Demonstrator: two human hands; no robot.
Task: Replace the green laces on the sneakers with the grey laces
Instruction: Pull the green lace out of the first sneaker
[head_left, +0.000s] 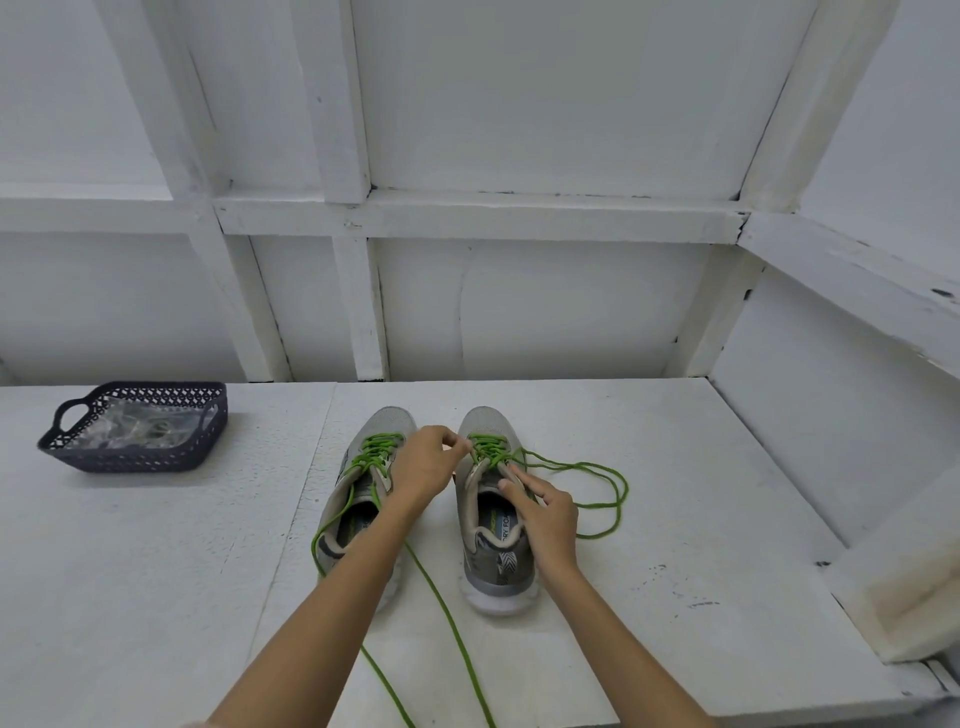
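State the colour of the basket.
Dark navy: the basket shows best in the head view.

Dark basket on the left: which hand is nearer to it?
Left. The left hand pinches the green lace on the right sneaker, well right of the basket; the right hand presses on that sneaker's far side, farther still.

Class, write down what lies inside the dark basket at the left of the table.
Inside the dark basket, crumpled clear plastic wrapping shows; its contents are too blurred to name, and the near wall hides the bottom.
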